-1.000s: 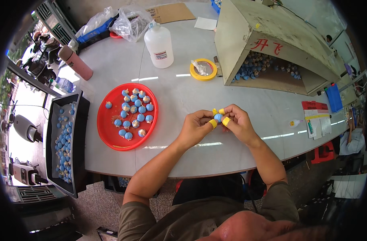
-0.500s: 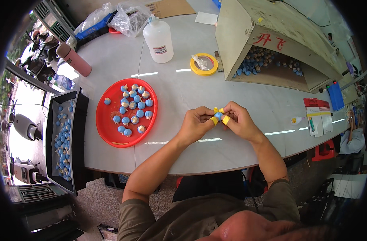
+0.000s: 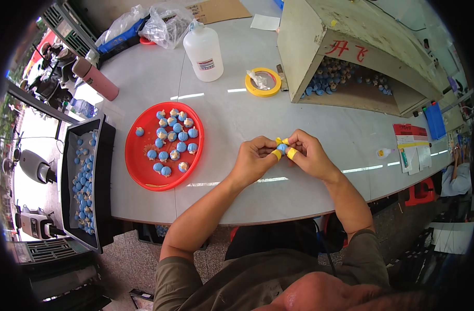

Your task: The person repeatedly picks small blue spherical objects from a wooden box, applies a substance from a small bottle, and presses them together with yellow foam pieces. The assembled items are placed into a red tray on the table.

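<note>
I have the left hand [image 3: 252, 160] and right hand [image 3: 311, 156] pinching a small blue ball [image 3: 282, 149], their yellow-wrapped fingers [image 3: 277, 154] closed around it. A red tray [image 3: 141, 170] lies leftward.

small blue ball [image 3: 282, 149] | partly hidden | pinched from both sides

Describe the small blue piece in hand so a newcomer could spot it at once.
On the pale-grey table, look right of the round red plastic tray to where the left hand and right hand meet, wearing yellow finger wraps. Pinched between them is the small round blue piece. Unlike the blue-and-cream round pieces in the tray, it alone is held.
</note>
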A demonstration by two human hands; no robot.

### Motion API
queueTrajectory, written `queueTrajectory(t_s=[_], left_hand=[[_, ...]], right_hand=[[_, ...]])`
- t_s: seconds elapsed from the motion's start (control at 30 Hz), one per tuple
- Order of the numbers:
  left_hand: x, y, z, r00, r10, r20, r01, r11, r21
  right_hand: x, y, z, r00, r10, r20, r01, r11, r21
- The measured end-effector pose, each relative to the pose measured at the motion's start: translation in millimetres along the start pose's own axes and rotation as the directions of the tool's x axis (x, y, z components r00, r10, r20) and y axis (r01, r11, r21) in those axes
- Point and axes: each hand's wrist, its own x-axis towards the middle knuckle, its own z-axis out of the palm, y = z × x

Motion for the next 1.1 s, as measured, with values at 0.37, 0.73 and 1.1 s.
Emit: queueTrajectory(t_s=[0.37, 0.73, 1.1], left_hand=[[1.4, 6.5, 2.9, 0.982, 0.181, -0.056, -0.171, 0.974, 0.151], [-0.2, 6.9, 1.6, 0.986, 0.162, -0.042, -0.151, 0.971, 0.185], [-0.1, 9.1, -3.4, 0.997, 0.037, 0.071, -0.024, 0.984, -0.175]], right_hand=[[6.4, 13.6, 0.4, 0.993, -0.099, -0.071, 0.096, 0.995, -0.041], [4.5, 5.2, -3.6, 0.998, -0.056, -0.043, 0.056, 0.998, 0.003], [-0.2, 13.6, -5.3, 0.945, -0.323, -0.053, 0.313, 0.938, -0.15]])
